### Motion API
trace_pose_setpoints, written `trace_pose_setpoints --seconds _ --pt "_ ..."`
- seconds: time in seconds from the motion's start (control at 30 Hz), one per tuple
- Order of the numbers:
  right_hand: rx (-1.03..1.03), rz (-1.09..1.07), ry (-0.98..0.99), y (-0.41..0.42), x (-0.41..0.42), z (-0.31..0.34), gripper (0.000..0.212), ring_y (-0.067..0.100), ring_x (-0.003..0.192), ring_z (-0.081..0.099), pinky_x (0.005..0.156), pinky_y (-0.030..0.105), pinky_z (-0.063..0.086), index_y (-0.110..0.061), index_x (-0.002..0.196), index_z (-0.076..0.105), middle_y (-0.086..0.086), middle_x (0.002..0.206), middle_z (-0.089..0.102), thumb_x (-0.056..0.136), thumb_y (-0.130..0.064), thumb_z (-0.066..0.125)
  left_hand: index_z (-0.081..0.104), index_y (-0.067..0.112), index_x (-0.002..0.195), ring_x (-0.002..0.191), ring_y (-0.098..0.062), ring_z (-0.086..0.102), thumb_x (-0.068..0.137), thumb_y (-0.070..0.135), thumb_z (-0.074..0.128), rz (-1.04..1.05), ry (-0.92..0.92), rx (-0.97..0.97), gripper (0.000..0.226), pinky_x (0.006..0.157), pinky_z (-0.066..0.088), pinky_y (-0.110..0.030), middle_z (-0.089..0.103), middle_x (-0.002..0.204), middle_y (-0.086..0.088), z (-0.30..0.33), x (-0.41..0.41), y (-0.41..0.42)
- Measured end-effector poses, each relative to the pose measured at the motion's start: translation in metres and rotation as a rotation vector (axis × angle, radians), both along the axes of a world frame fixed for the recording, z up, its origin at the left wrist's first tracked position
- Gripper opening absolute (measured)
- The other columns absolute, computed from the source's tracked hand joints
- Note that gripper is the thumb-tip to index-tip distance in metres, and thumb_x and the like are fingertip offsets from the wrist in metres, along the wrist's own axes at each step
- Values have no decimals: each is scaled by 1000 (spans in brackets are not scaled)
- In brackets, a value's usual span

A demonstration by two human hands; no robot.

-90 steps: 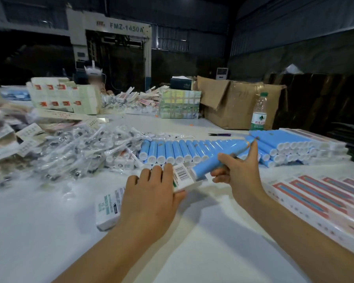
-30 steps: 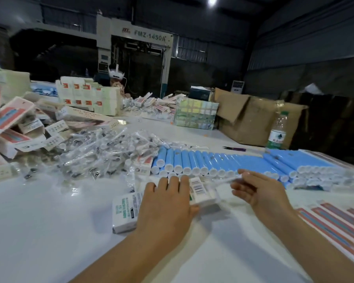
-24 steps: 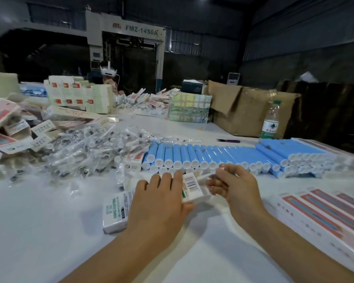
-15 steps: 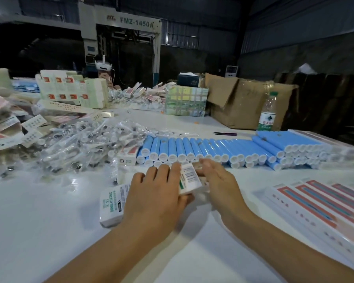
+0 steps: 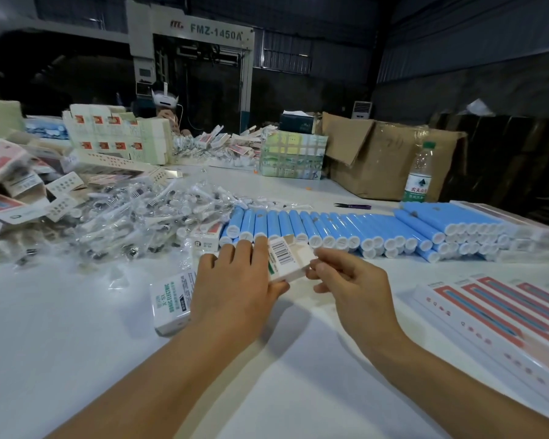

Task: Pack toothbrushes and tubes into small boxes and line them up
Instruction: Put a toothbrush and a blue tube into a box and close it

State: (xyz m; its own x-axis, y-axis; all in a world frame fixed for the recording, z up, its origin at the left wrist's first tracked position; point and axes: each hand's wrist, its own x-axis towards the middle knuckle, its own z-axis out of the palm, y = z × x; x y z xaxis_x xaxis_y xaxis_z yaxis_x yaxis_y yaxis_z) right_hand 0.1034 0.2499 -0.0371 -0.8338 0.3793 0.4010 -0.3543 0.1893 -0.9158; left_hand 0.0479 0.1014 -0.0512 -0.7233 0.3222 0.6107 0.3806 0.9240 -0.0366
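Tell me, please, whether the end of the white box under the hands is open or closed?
Open: the end flap of the white box stands up beside the barcode, and the right hand pinches that end.

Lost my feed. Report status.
Left hand holds box down. Right hand pinches its end flap. Blue tubes lined behind, nothing blocking.

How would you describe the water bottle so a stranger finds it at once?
Find the big brown cardboard box at the table's far right. The water bottle stands upright before it, behind the blue tubes. It alone is clear plastic with a green cap.
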Motion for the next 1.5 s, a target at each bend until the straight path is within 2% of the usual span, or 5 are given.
trace_pose_setpoints --seconds 0.47,0.7,1.1,1.3,1.5 --pt "127 47 -107 -3 0 -5 62 -3 65 59 76 27 50 -21 143 39 -12 67 66 87 -3 60 51 9 131 95 -27 59 77 59 62 -83 45 -89 74 75 44 -41 62 110 -7 4 19 8" --pt "93 21 -125 -4 1 -3 20 -3 67 60 56 11 45 -24 94 64 -9 81 68 87 -5 62 66 3 110 74 -30 63 60 50 82 -105 114 -55 71 60 48 -42 67 87 -11 2 23 10" --pt "390 -79 37 -3 3 2 24 -8 89 50 76 5 39 -29 106 58 -8 106 53 88 -15 63 64 1 114 78 -30 63 72 52 68 -79 147 3 66 62 49 -41 67 93 -13 6 26 13" --pt "-701 328 -270 6 -3 8 53 24 98 67 85 37 52 -7 120 60 11 113 68 74 -34 68 62 3 118 85 -31 63 73 53 62 -83 112 51 67 67 49 -42 66 100 -13 9 30 14" --pt "-680 465 -202 -5 -5 0 25 18 68 69 53 26 53 0 99 68 13 85 72 74 -4 64 64 -1 114 78 -30 64 63 43 83 -121 162 28 70 64 50 -41 67 92 -13 3 28 18"
